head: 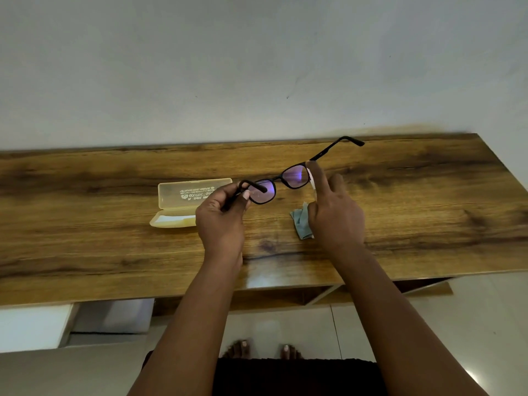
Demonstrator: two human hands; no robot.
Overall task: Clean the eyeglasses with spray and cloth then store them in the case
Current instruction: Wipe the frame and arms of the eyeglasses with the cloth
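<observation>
Black-framed eyeglasses (295, 178) with purple-tinted reflections hang in the air above the wooden table (428, 201), one temple arm pointing up and to the right. My left hand (220, 221) pinches the folded left temple and the rim of the left lens. My right hand (337, 212) holds a slim pale spray bottle (313, 185) right next to the right lens, index finger laid over its top; most of the bottle is hidden by the hand. A small light-blue cloth (300, 224) lies crumpled on the table under my right hand. The translucent yellow case (183, 195) lies open at the left.
The table backs onto a plain white wall. Its front edge runs below my wrists, with a white cabinet underneath at the left and a tiled floor where my bare feet show.
</observation>
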